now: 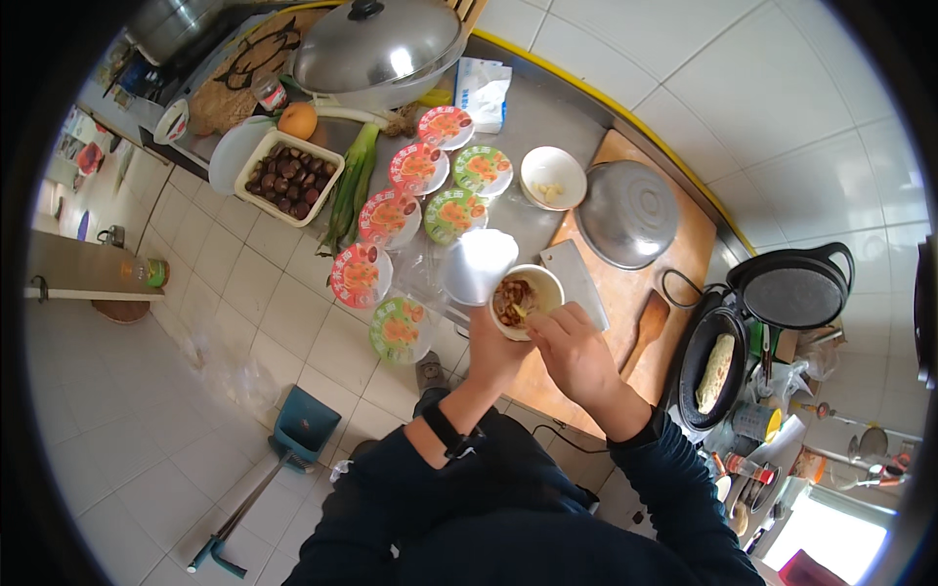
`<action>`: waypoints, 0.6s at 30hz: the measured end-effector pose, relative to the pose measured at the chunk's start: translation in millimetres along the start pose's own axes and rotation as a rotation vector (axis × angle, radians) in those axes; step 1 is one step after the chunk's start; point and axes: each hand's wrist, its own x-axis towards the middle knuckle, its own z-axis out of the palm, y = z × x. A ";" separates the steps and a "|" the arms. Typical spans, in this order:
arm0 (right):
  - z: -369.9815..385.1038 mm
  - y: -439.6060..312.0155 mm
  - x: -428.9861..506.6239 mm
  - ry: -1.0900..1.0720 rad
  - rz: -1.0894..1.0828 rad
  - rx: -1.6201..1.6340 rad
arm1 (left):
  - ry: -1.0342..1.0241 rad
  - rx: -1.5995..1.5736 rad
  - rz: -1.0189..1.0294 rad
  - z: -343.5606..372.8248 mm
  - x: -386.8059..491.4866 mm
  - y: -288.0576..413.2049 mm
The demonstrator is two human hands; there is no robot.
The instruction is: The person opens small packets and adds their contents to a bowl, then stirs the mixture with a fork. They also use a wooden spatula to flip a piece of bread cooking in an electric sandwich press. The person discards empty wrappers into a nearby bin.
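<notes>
My left hand [492, 351] is wrapped around an opened instant noodle cup [553, 289], its foil lid [480, 265] folded back. Brown contents and a small yellow piece show inside the cup. The fingers of my right hand [575, 350] are bent together at the cup's near rim; whether they pinch something is hidden. Beyond stand several noodle cups with red lids [390, 218] and green lids [456, 216]. A white bowl [553, 165] with pale pieces, perhaps garlic cloves, stands at the back. A cleaver [579, 275] lies just right of the held cup.
An upturned metal bowl [626, 212] and a wooden spatula [647, 322] rest on the wooden board [692, 242]. At right, an open electric griddle [689, 388] holds a rolled flatbread [716, 373]. Chestnuts [289, 179] in a tray, green onions [355, 183] and a lidded wok [377, 55] are leftward.
</notes>
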 end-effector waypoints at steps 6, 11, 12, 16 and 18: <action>-48.9 -28.5 -25.3 0.149 -0.037 -0.116 | -0.117 0.096 0.077 -13.5 -14.3 47.2; -64.0 -51.7 -43.7 0.134 -0.010 0.120 | -0.217 0.138 0.163 -17.5 -25.3 75.5; -72.9 -57.8 -52.3 0.142 -0.004 0.126 | -0.246 0.119 0.141 -18.2 -26.3 79.2; -79.9 -68.2 -60.3 0.093 -0.038 0.137 | -0.313 0.163 0.143 -15.9 -32.7 89.7; -75.7 -64.0 -57.5 0.033 -0.064 0.115 | -0.338 0.186 0.132 -13.2 -33.9 92.8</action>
